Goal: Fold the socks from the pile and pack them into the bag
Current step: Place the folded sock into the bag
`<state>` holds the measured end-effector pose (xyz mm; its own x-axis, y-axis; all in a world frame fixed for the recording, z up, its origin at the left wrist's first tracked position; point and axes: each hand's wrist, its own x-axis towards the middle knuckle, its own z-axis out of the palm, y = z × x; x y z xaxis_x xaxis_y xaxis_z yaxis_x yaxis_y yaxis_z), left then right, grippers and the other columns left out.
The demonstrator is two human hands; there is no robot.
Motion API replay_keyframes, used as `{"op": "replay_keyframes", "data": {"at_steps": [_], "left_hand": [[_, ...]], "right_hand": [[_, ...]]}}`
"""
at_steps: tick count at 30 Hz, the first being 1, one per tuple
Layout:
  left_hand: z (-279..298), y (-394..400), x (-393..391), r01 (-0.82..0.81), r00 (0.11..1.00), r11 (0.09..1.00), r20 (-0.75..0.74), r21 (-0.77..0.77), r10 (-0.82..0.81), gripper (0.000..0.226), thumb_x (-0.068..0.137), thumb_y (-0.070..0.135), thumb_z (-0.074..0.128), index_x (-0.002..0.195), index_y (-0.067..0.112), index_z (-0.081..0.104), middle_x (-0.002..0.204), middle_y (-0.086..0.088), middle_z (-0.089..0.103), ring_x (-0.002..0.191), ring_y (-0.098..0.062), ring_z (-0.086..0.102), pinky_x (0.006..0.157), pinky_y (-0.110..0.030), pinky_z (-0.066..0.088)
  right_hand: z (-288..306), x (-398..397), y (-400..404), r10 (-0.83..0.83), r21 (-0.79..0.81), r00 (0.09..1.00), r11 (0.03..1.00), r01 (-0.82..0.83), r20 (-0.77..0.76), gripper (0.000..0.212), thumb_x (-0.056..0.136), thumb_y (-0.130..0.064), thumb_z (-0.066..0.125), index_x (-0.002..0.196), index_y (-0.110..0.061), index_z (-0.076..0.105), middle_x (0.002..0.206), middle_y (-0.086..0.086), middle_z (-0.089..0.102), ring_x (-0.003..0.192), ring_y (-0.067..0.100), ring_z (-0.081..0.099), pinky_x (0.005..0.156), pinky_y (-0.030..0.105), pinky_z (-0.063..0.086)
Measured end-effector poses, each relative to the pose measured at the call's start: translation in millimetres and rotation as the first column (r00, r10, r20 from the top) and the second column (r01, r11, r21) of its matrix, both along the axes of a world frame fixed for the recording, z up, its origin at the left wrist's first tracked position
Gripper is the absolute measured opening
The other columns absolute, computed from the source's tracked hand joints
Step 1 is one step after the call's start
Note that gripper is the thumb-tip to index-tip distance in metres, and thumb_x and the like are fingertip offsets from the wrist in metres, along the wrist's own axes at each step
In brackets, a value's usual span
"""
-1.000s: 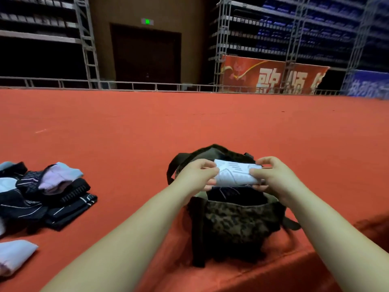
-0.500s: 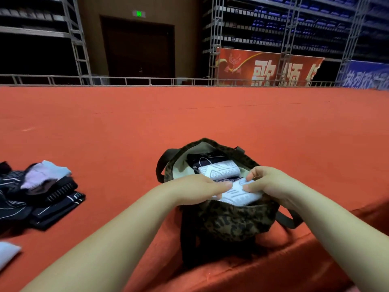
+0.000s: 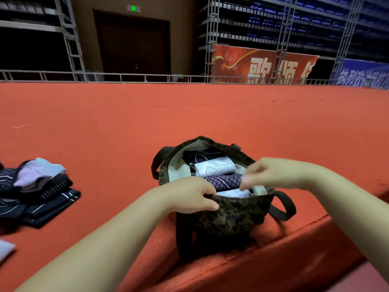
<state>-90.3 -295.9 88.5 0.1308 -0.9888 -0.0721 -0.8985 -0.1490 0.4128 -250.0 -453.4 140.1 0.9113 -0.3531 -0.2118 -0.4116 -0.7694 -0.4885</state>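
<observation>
Two bare hands work at the mouth of a camouflage bag that stands near the front edge of a red tabletop. The left hand has its grip on the bag's near rim, thumb outside on the patterned cloth and fingers curled over the edge into the opening. The right hand hovers over the right side of the opening, blurred; its fingers are loosely bent and point down toward the contents, and whether its grip holds anything cannot be told.

Inside the bag, against the pale lining, folded socks lie in a row from far to near: a black pair at the back, a white patterned pair next to it, a purple dotted pair in front of that, and another white pair just behind the near rim, close under the right fingertips. One dark strap loops out on the bag's right, another on its left.

Well to the left on the tabletop lies the pile of unfolded socks, mostly black with white stripes, with a lilac and light blue one on top. A pale sock shows at the lower left edge.
</observation>
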Motion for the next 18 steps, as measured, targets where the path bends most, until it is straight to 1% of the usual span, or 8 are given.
{"op": "replay_keyframes", "data": {"at_steps": [2, 3, 5, 7, 9, 13, 16, 18], "left_hand": [[-1.0, -2.7, -0.8, 0.042, 0.998, 0.999, -0.052, -0.026, -0.043, 0.014, 0.083, 0.038, 0.064, 0.088, 0.026, 0.067, 0.089, 0.009, 0.066, 0.084, -0.007, 0.06, 0.081, -0.034, 0.05], [-1.2, -4.2, -3.2, 0.066, 0.995, 0.998, -0.068, -0.015, -0.067, 0.018, 0.081, 0.041, 0.066, 0.094, 0.029, 0.068, 0.096, 0.012, 0.066, 0.092, -0.006, 0.06, 0.087, -0.034, 0.05], [-1.2, -10.8, -4.8, 0.094, 0.994, 0.994, -0.06, 0.055, -0.091, 0.031, 0.075, 0.051, 0.068, 0.097, 0.03, 0.064, 0.1, 0.014, 0.064, 0.097, -0.008, 0.058, 0.086, -0.03, 0.047], [4.7, -16.5, -3.9, 0.1, 0.991, 0.988, -0.103, 0.116, -0.088, 0.036, 0.069, 0.059, 0.068, 0.09, 0.031, 0.059, 0.094, 0.017, 0.061, 0.093, -0.006, 0.058, 0.083, -0.028, 0.046], [10.0, -22.0, 0.9, 0.097, 0.98, 0.982, -0.186, 0.165, -0.066, 0.037, 0.068, 0.059, 0.069, 0.093, 0.032, 0.06, 0.097, 0.019, 0.063, 0.097, -0.002, 0.059, 0.092, -0.03, 0.045], [9.5, -30.6, 9.8, 0.114, 0.947, 0.945, -0.322, 0.305, -0.01, 0.019, 0.077, 0.041, 0.07, 0.09, 0.029, 0.065, 0.096, 0.015, 0.068, 0.098, -0.009, 0.063, 0.092, -0.028, 0.045], [9.2, -26.0, 26.3, -0.001, 0.933, 0.946, -0.341, 0.325, 0.118, 0.054, 0.068, 0.051, 0.069, 0.116, 0.03, 0.061, 0.125, 0.007, 0.061, 0.118, -0.015, 0.056, 0.107, -0.036, 0.037], [11.5, -18.8, 36.9, -0.046, 0.943, 0.96, -0.304, 0.277, 0.133, 0.047, 0.073, 0.053, 0.065, 0.115, 0.032, 0.061, 0.119, 0.012, 0.062, 0.112, -0.009, 0.056, 0.104, -0.032, 0.039]], "right_hand": [[-16.6, -7.5, 0.0, 0.09, -0.152, 0.973, 0.981, -0.123, -0.211, 0.014, 0.076, -0.043, 0.073, 0.083, -0.032, 0.067, 0.074, -0.018, 0.064, 0.061, -0.009, 0.054, 0.062, 0.012, 0.04], [-24.1, -9.4, 0.5, 0.109, -0.198, 0.966, 0.967, -0.157, -0.235, 0.01, 0.079, -0.036, 0.072, 0.079, -0.034, 0.062, 0.069, -0.02, 0.061, 0.061, -0.009, 0.052, 0.06, 0.011, 0.039], [-28.0, -15.0, 0.9, 0.147, -0.196, 0.979, 0.965, -0.173, -0.143, 0.02, 0.089, -0.027, 0.062, 0.072, -0.031, 0.053, 0.062, -0.019, 0.054, 0.059, -0.005, 0.048, 0.059, 0.015, 0.036], [-19.6, -21.4, 0.6, 0.157, -0.206, 0.987, 0.966, -0.159, -0.028, 0.025, 0.097, -0.023, 0.05, 0.072, -0.023, 0.047, 0.062, -0.013, 0.048, 0.059, -0.002, 0.044, 0.059, 0.017, 0.034], [-14.2, -20.7, -0.8, 0.16, -0.33, 0.986, 0.934, -0.135, 0.048, 0.028, 0.1, -0.026, 0.043, 0.073, -0.019, 0.043, 0.065, -0.008, 0.043, 0.06, 0.003, 0.04, 0.06, 0.019, 0.034], [-31.4, -2.5, -5.7, 0.119, -0.48, 0.993, 0.872, -0.1, 0.01, 0.032, 0.101, -0.031, 0.035, 0.07, -0.024, 0.032, 0.065, -0.007, 0.041, 0.058, 0.004, 0.038, 0.056, 0.017, 0.033], [-42.0, 10.7, -9.8, 0.078, -0.487, 0.997, 0.871, -0.068, 0.0, 0.034, 0.102, -0.033, 0.032, 0.069, -0.025, 0.029, 0.068, -0.006, 0.042, 0.06, 0.007, 0.037, 0.056, 0.019, 0.031], [-39.7, 14.1, -9.5, 0.067, -0.499, 0.997, 0.866, -0.042, 0.031, 0.034, 0.102, -0.034, 0.032, 0.069, -0.026, 0.029, 0.067, -0.006, 0.042, 0.06, 0.007, 0.038, 0.054, 0.019, 0.029]]}}
